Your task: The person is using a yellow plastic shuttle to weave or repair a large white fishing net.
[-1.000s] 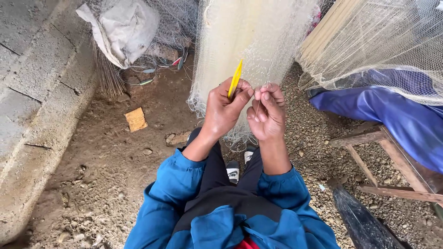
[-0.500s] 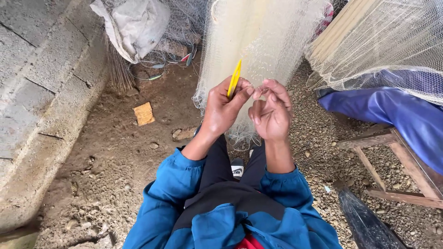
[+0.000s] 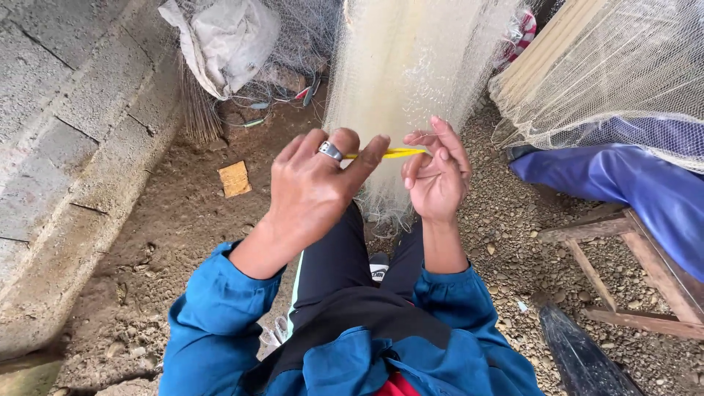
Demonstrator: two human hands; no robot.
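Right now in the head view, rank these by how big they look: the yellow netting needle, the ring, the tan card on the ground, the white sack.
1. white sack
2. yellow netting needle, partly hidden by the left hand; the tan card looks about alike and lies farther off, so unranked
3. ring

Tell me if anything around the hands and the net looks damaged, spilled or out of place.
Nothing stands out. The left hand holds a yellow needle level, its tip at the right hand's fingers, in front of the hanging net. A cardboard scrap lies loose on the dirt, and a sack slumps by the wall.
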